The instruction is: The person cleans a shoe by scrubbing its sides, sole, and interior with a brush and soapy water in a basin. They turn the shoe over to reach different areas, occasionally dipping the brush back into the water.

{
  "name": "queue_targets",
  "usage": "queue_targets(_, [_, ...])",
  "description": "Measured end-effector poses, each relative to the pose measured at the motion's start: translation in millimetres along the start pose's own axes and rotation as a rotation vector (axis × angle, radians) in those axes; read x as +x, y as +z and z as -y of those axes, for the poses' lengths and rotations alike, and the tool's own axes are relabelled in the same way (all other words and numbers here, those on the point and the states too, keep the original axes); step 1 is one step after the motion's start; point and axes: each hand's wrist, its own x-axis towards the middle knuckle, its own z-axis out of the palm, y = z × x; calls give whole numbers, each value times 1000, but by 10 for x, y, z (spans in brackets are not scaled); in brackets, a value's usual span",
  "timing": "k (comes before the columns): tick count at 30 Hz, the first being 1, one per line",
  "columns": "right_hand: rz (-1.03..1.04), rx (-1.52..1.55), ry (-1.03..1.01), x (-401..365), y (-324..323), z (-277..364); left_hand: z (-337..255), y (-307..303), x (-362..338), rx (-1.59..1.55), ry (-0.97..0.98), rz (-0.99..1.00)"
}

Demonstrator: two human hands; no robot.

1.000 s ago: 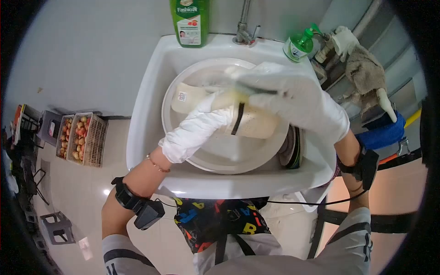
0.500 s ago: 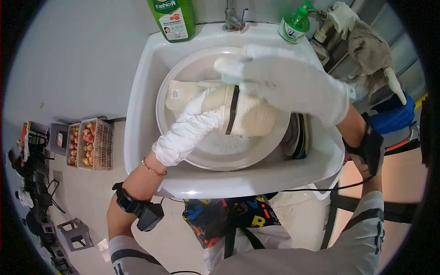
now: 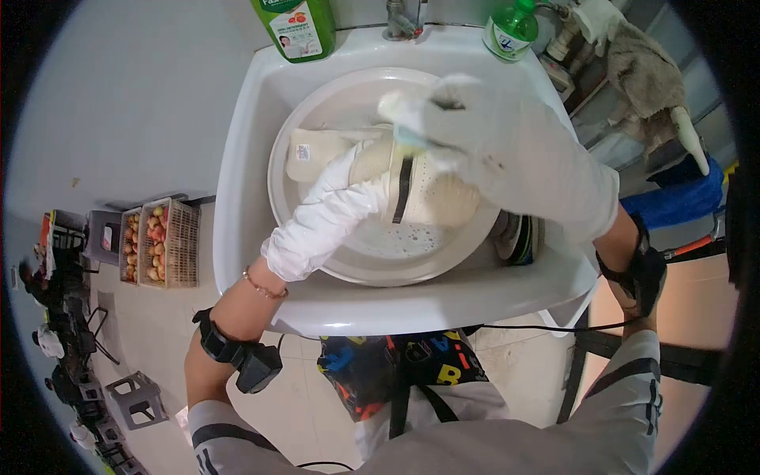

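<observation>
A cream perforated item [image 3: 443,194] with a black band lies in the round white basin [image 3: 388,273]; a flap with a small white tag [image 3: 303,152] stretches to its left. My left hand [image 3: 344,194], in a white glove, reaches into it and holds it, fingers hidden inside. My right hand [image 3: 514,146], also white-gloved and blurred by motion, is closed over the item's upper side. Between its thumb and fingers shows a small pale blue-and-yellow piece [image 3: 408,142], whose kind I cannot tell. Beneath the item, suds and bubbles [image 3: 408,241] show in the basin.
The basin stands in a white sink [image 3: 396,321]. A striped dark item [image 3: 520,240] is wedged at its right. Behind stand a green detergent bottle [image 3: 301,36], a tap [image 3: 401,20] and a green pump bottle [image 3: 511,32]. Crates of fruit [image 3: 170,241] sit on the floor at left.
My right hand has shifted slightly down and right over the item, and the pale blue-and-yellow piece shows more. My left hand stays in the item. The whole view has shifted a little.
</observation>
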Motion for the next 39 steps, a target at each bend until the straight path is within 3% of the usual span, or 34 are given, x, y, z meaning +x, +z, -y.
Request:
queue_targets(2, [9, 0, -9, 15, -42, 33, -7, 3, 12, 10, 1, 33])
queue_targets(5, [-20, 76, 21, -29, -10, 234, 14, -18, -11, 17, -72, -94])
queue_targets(8, [-78, 61, 37, -36, 48, 226, 49, -67, -11, -241, 49, 62])
queue_targets(11, [-85, 31, -60, -58, 18, 262, 110, -181, -23, -160, -105, -32])
queue_targets(13, [-58, 83, -131, -98, -8, 342, 345, -323, 71, 186, 285, 88])
queue_targets(14, [-7, 33, -183, -135, -7, 384, 357, -307, 73, 179, 285, 84])
queue_targets(16, [39, -23, -235, -117, -16, 373, 180, -174, 104, -517, -117, 76])
queue_targets(17, [39, -55, -196, -74, -37, 338, 198, -150, 97, -518, -116, 75])
queue_targets(19, [44, -91, -157, -93, 15, 308, 242, -105, 70, -304, 162, -13])
queue_targets(20, [-11, -51, -119, -167, 134, 299, 231, -106, 84, -309, 166, -12])
queue_targets(22, [-67, -13, -91, -174, 104, 374, 200, -129, 133, -690, -59, -66])
queue_targets(24, [277, -300, -306, -180, -27, 480, 188, -117, 119, -580, -6, -86])
queue_targets(25, [275, -294, -313, -159, -1, 439, 176, -103, 108, -465, 40, -99])
queue_targets(27, [74, -71, -120, -93, 63, 317, 95, -101, 82, -499, -39, -118])
queue_targets(28, [62, -61, -134, -65, 37, 319, 52, -110, 67, -531, -111, -127])
queue_targets(30, [120, 12, 122, 57, -77, 330, 20, -94, 28, -355, -115, -163])
queue_targets(31, [100, 22, 99, 88, -77, 355, 15, -92, 7, -191, -136, -179])
queue_targets(32, [111, -70, -108, 88, -73, 391, 11, -112, 27, -172, -115, -203])
queue_targets(33, [120, -173, -309, 56, -60, 430, 28, -134, 70, -360, -130, -50])
queue_targets(34, [313, -220, -189, -40, 25, 522, 67, -149, 98, -549, -150, 113])
queue_targets(35, [303, -221, -198, -18, 50, 462, 130, -149, 100, -543, -142, 105])
queue_targets(37, [81, -231, -289, 116, 14, 337, 171, -116, 89, -432, -57, -10])
queue_targets(39, [70, -283, -181, 138, -45, 254, 168, -161, 60, -400, -164, 3])
